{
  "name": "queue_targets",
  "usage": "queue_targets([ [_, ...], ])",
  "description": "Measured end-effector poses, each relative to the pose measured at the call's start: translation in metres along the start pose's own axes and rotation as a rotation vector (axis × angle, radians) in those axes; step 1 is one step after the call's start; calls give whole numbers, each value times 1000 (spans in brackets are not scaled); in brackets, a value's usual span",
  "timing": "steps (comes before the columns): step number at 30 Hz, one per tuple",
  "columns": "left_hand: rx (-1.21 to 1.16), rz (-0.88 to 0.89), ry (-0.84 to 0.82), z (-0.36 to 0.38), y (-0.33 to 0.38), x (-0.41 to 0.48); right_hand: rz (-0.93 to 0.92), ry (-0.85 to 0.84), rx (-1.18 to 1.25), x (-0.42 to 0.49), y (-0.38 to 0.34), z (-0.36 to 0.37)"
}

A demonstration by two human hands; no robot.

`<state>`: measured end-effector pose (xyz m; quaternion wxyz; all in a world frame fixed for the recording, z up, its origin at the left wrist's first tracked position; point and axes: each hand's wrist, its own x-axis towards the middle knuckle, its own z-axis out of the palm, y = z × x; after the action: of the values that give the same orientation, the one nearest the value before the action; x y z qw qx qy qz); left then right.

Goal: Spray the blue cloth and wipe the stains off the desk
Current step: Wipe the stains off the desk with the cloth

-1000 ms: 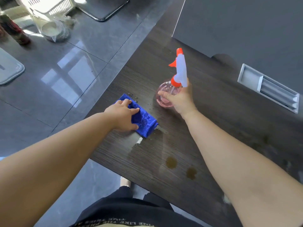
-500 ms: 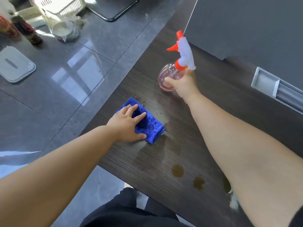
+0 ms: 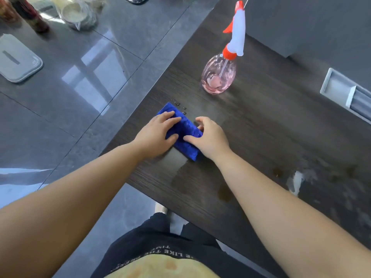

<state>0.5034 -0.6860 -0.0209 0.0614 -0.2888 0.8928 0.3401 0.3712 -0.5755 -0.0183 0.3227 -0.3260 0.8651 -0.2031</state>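
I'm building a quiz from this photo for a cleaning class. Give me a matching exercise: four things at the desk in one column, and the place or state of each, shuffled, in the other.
Column 1
1. spray bottle
2. blue cloth
3. brown stain
4. left hand

Column 2
A. lies on the desk, partly under a hand
B. sits on bare wood near the desk's near edge
C. stands upright, nobody touching it
D. presses down on the blue cloth

Pairs: 1-C, 2-A, 3-B, 4-D

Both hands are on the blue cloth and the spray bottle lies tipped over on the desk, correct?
No: the head view shows the spray bottle standing upright on the desk. The left hand and right hand are both on the blue cloth.
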Motion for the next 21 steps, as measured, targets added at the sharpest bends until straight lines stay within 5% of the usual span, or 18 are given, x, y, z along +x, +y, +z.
queue_targets([
  [10,-204,74,262,-5,7,-21,-2,-187,224,-39,-18,-29],
  [13,-414,50,102,-12,26,-20,16,-293,355,-61,-12,-44],
  [18,-526,30,-100,-10,47,-17,222,-469,1190,-88,9,-37],
  [21,-498,38,-78,0,59,-16,242,-360,1237,-98,17,-32],
])
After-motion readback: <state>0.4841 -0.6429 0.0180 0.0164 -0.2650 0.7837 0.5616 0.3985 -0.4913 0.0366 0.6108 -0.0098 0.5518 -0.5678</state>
